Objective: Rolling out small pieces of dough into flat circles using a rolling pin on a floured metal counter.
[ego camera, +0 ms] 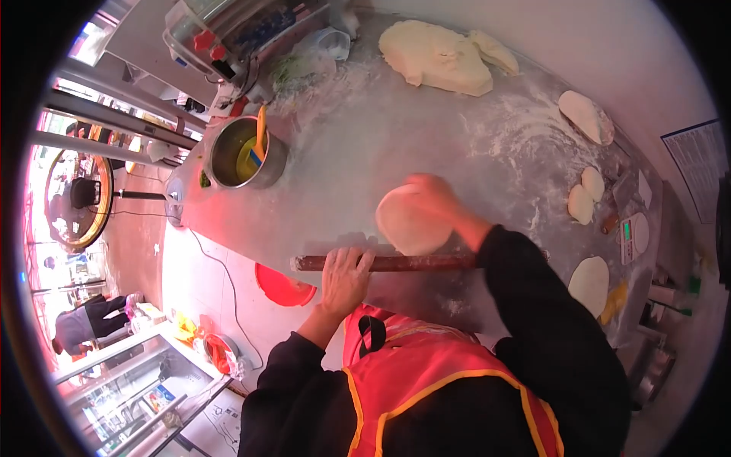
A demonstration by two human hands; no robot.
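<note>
My left hand grips the left part of a dark wooden rolling pin, which lies crosswise near the table's front edge. My right hand, blurred, is on the far edge of a flat round of dough and seems to hold it. The round is just beyond the pin; whether it touches the pin or is lifted I cannot tell. My right sleeve hides the pin's right part. A large mass of dough rests on the floury table at the back, with a smaller strip of dough beside it.
At the left stands a steel pot of yellow liquid with an orange-handled brush. Along the right lie dough pieces, a digital scale and a flattened dough oval. A red basin is below the left edge. A person bends far left.
</note>
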